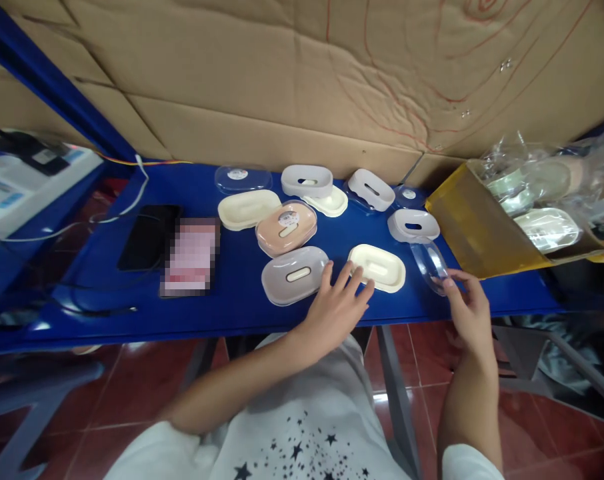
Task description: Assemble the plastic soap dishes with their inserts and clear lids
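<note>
My right hand (469, 303) pinches the edge of a clear plastic lid (431, 267), tilted beside a grey slotted dish piece (413, 225). With fingers spread, my left hand (338, 303) rests between a grey oval soap dish (293, 275) and a cream tray (379, 268), its fingertips at the tray's near left edge. A peach soap dish (286, 229) under a stickered clear lid lies behind the grey one. Farther back are another cream tray (249, 209), a grey slotted piece (307, 180) partly over a cream tray (332, 202), and another grey piece (371, 189).
At the right, a cardboard box (477, 233) holds several plastic-wrapped dishes. Clear stickered lids (243, 179) lie along the back near the cardboard wall (232, 80). A black device (147, 238), a phone (191, 257), cables and a white power strip (42, 190) occupy the left.
</note>
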The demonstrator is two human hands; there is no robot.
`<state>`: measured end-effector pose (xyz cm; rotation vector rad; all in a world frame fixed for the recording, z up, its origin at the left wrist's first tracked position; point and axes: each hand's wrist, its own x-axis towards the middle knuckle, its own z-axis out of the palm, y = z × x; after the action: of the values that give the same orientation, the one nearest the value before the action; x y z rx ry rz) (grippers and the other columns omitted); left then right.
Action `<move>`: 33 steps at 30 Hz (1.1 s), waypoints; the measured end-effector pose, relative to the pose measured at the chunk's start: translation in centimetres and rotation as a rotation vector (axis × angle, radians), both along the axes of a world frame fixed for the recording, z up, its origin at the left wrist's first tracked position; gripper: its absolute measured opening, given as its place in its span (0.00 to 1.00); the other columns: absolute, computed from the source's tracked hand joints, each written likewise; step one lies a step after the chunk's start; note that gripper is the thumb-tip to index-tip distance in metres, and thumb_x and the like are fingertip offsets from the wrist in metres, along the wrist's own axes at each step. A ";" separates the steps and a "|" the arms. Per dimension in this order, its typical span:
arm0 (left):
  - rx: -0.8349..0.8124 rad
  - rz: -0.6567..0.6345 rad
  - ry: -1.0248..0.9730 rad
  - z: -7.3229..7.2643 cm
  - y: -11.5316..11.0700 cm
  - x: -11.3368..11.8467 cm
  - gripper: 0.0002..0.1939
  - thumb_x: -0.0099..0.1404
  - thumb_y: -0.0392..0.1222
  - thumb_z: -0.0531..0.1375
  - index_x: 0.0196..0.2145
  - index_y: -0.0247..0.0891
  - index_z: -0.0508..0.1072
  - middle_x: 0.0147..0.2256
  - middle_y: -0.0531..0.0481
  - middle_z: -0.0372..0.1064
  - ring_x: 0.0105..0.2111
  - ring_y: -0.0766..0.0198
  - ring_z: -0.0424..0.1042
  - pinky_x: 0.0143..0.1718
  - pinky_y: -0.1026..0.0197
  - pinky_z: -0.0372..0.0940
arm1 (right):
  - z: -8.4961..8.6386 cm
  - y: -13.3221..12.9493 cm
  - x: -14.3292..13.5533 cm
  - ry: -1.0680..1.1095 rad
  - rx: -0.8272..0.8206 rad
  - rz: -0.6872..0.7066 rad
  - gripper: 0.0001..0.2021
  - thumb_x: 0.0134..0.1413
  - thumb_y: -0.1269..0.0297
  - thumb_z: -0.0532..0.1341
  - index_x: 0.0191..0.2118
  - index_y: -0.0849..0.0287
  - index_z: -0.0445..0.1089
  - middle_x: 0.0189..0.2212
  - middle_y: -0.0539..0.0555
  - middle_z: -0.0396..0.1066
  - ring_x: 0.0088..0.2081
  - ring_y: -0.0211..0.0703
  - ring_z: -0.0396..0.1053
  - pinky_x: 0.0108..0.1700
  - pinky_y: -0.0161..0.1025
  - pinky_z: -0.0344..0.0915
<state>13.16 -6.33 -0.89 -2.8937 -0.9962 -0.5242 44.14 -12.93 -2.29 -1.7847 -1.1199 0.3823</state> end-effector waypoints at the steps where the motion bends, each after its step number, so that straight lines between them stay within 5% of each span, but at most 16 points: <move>1: 0.000 -0.011 0.001 -0.2 0.2 0.3 0.18 0.79 0.38 0.57 0.63 0.39 0.72 0.63 0.36 0.70 0.65 0.42 0.67 0.67 0.30 0.59 | 0.0 0.0 -0.3 0.032 -0.001 0.026 0.22 0.64 0.42 0.67 0.54 0.52 0.76 0.49 0.57 0.80 0.47 0.54 0.82 0.52 0.53 0.78; 4: 0.017 -0.069 0.002 -0.8 -0.2 -0.4 0.17 0.75 0.30 0.57 0.57 0.39 0.75 0.54 0.41 0.76 0.57 0.47 0.72 0.65 0.34 0.61 | -0.2 0.5 -1.2 0.105 -0.014 0.113 0.22 0.67 0.42 0.65 0.57 0.51 0.76 0.52 0.58 0.80 0.48 0.55 0.83 0.50 0.52 0.79; 7: 0.032 -0.100 -0.041 -1.0 -1.7 -2.8 0.17 0.72 0.29 0.59 0.56 0.39 0.76 0.55 0.40 0.76 0.57 0.48 0.72 0.63 0.38 0.61 | -0.5 1.0 -2.3 0.057 -0.010 0.167 0.21 0.70 0.44 0.63 0.57 0.51 0.77 0.51 0.58 0.81 0.51 0.57 0.81 0.54 0.55 0.78; 12: 0.063 0.097 -0.223 -0.3 -3.1 -7.3 0.14 0.73 0.31 0.64 0.54 0.42 0.77 0.56 0.43 0.77 0.55 0.50 0.75 0.65 0.39 0.56 | -0.1 2.2 -4.7 -0.255 0.053 0.293 0.20 0.69 0.48 0.65 0.60 0.49 0.76 0.58 0.59 0.77 0.58 0.56 0.76 0.58 0.55 0.75; 18: 0.024 0.295 -0.272 -1.2 -1.0 -11.0 0.15 0.76 0.40 0.65 0.58 0.41 0.74 0.60 0.35 0.72 0.58 0.42 0.74 0.58 0.38 0.66 | -0.8 4.6 -4.7 -0.627 -0.006 0.314 0.25 0.68 0.43 0.65 0.63 0.51 0.73 0.62 0.63 0.73 0.63 0.65 0.72 0.63 0.65 0.70; 22: -0.113 0.152 -0.348 -2.3 0.4 -11.9 0.09 0.78 0.35 0.61 0.54 0.40 0.73 0.57 0.39 0.73 0.61 0.46 0.73 0.59 0.42 0.70 | -0.7 5.9 -3.6 -0.622 0.027 0.355 0.24 0.68 0.44 0.66 0.62 0.52 0.74 0.60 0.63 0.74 0.61 0.64 0.74 0.60 0.63 0.73; 26: -0.193 0.053 -0.408 -2.0 1.0 -12.1 0.16 0.78 0.37 0.62 0.61 0.42 0.70 0.66 0.37 0.64 0.66 0.47 0.68 0.65 0.40 0.69 | 0.8 6.2 -5.4 -0.457 0.162 0.432 0.19 0.69 0.51 0.66 0.61 0.50 0.74 0.59 0.60 0.75 0.59 0.59 0.75 0.58 0.57 0.76; 33: -0.161 0.028 -0.547 -1.1 2.5 -13.5 0.24 0.75 0.42 0.67 0.65 0.48 0.69 0.68 0.41 0.62 0.69 0.49 0.66 0.69 0.42 0.68 | 2.7 7.2 -12.5 -0.534 0.228 0.916 0.24 0.69 0.55 0.68 0.67 0.47 0.68 0.63 0.62 0.71 0.67 0.60 0.70 0.65 0.57 0.73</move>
<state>-0.35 -3.85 -1.95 -2.9246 -1.1721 -1.3409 31.65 -5.75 0.37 -1.0971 -2.2523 0.2854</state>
